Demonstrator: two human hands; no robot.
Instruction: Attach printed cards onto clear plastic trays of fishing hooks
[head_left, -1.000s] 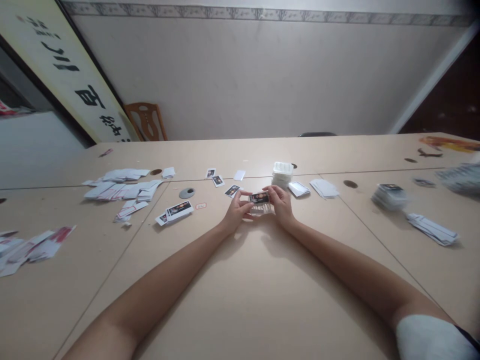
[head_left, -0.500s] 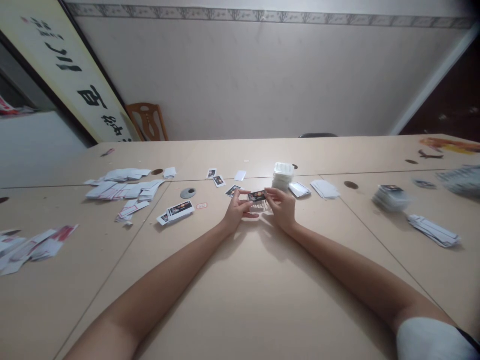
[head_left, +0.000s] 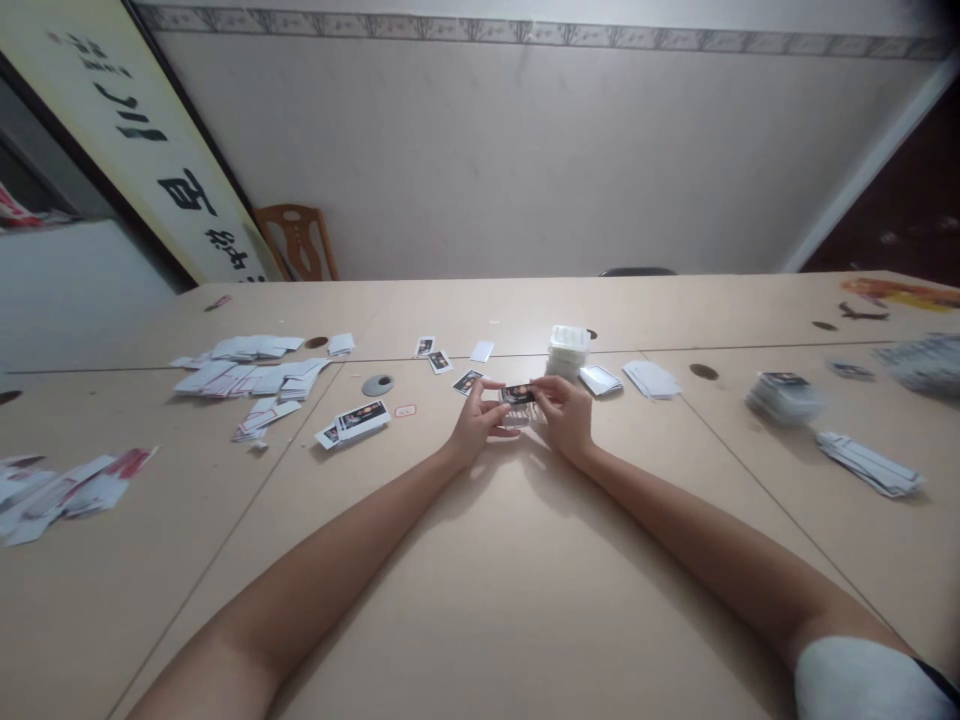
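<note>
Above the middle of the table my left hand (head_left: pixel 472 428) is closed around the left side of a small clear plastic box (head_left: pixel 519 414). A dark printed card (head_left: pixel 517 394) lies at the top of this box; I cannot tell whether it is inside or on it. My right hand (head_left: pixel 568 415) pinches the right end of the card with thumb and fingertips. Just beyond the left hand lies a loose printed card (head_left: pixel 468 382). Behind the right hand stands a stack of clear boxes (head_left: pixel 568 345), its lower part partly hidden.
Left of the hands lie a pile of printed cards (head_left: pixel 363 418), a grey disc (head_left: pixel 377 385) and heaps of white paper slips (head_left: pixel 247 378). On the right are blank white cards (head_left: pixel 651 379), more clear boxes (head_left: pixel 784 398) and a bundle of folded paper (head_left: pixel 870 464). Holes pierce the table (head_left: pixel 540 600).
Both hands keep the same hold on the box and card. The whole view has shifted very slightly.
</note>
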